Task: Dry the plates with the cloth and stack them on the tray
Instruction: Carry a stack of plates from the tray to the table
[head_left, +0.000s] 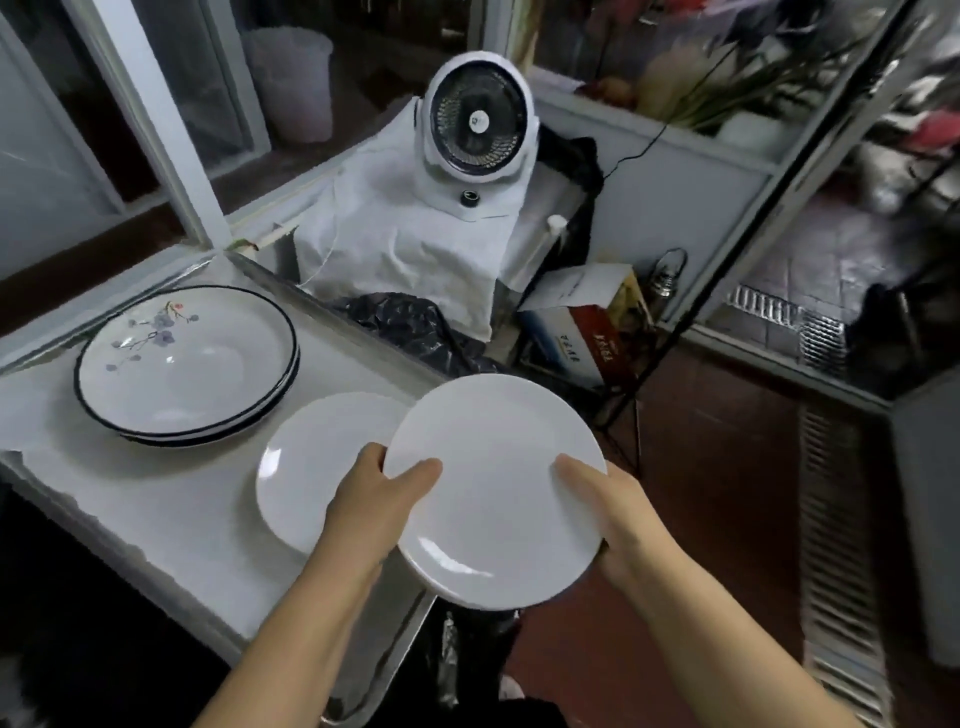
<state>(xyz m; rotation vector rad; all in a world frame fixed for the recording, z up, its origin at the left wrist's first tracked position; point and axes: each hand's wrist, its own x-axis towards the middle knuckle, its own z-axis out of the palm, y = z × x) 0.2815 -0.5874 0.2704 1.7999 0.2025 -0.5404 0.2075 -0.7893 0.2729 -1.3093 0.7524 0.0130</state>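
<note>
I hold the plate (498, 488) by its rim, left hand (376, 499) and right hand (618, 514) pinching it, past the tray (171, 519) edge; wet fingers could drop it.

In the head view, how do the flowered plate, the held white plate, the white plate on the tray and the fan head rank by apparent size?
1. Flowered plate and held white plate: about equal; the held one is nearer the camera, so unsure.
2. White plate on the tray, partly hidden.
3. Fan head, farthest away.

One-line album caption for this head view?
Both hands hold a white plate beside another plate and a floral stack.
</note>
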